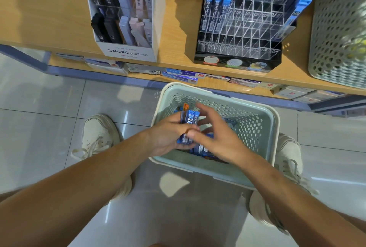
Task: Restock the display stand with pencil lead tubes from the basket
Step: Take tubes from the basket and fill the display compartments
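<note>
Wooden shelf (49, 19) bears white box (128, 51), display stand (237, 61), mesh bin (336, 38); tiled floor (39, 128) bears the basket (250, 128).

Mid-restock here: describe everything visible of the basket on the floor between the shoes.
The basket is pale grey-green and looks plastic: a rounded rectangle with perforated walls and a solid, lighter rim. It stands upright on the tiled floor, just in front of the wooden shelf, between two pale shoes. Blue pencil lead tubes lie in its bottom. The left hand grips a bundle of tubes over it. The right hand, fingers spread, reaches in beside that bundle.
</note>
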